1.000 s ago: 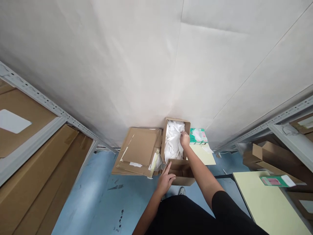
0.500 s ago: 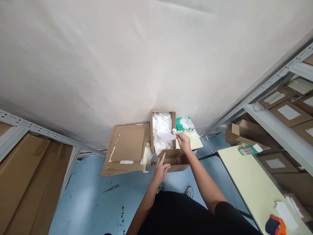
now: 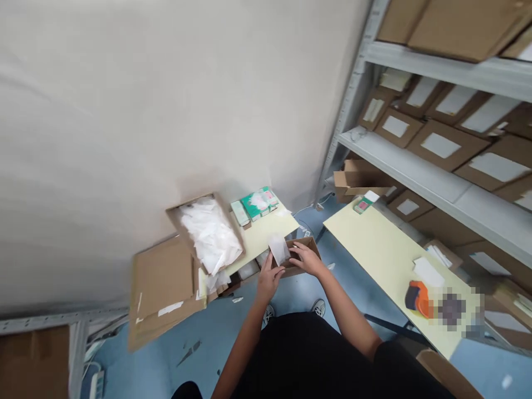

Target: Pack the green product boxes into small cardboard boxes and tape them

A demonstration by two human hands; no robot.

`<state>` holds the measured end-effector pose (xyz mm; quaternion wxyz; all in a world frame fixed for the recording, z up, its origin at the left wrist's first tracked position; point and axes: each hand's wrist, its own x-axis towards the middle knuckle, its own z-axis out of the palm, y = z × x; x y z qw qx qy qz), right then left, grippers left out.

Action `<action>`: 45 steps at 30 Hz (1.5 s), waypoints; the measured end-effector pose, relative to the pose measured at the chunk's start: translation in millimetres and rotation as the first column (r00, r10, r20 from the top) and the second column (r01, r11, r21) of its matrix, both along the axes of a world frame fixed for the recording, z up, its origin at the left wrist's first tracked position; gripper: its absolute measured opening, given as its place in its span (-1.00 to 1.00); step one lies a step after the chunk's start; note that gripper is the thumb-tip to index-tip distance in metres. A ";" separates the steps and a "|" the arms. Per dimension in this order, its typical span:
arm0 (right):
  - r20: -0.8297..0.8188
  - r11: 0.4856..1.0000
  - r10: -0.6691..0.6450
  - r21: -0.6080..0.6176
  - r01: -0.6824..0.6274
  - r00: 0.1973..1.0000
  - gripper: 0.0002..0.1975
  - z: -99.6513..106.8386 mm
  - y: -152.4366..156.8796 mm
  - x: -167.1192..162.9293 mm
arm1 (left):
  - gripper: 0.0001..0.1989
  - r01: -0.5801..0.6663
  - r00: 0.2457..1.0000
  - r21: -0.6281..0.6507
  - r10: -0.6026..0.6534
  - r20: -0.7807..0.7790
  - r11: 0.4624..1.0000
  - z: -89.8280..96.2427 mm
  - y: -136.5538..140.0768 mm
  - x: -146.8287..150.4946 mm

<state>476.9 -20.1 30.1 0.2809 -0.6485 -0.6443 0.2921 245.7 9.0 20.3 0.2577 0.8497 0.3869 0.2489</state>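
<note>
A small open cardboard box (image 3: 315, 247) is in front of my body. My left hand (image 3: 268, 281) grips its near left side, one finger raised beside a thin white translucent bag (image 3: 278, 248). That bag stands up at the box's left end. My right hand (image 3: 306, 259) reaches over the near rim, its curled fingertips at the bag's right edge; part of its grip is hidden. To the left, a larger open carton (image 3: 230, 227) full of crumpled white bags (image 3: 211, 235) sits tilted at the wall.
A pale yellow table (image 3: 266, 227) bears green boxes (image 3: 254, 205). Flattened cardboard (image 3: 162, 277) leans at left. On the right, a second table (image 3: 366, 244) carries an orange and dark tape dispenser (image 3: 418, 298) and white paper (image 3: 428, 271). Grey shelving (image 3: 436, 177) holds labelled cartons (image 3: 440, 145).
The view has swung right. The small box has shifted right along the table with my hands. My right hand has brought the white bag from the large carton to the small box.
</note>
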 end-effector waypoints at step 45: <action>-0.016 0.146 -0.988 0.168 0.975 0.151 -0.43 16.5 -80.6 405.0 | -0.70 0.970 0.242 -0.029 -0.970 -0.010 0.242 -36.2 88.0 544.9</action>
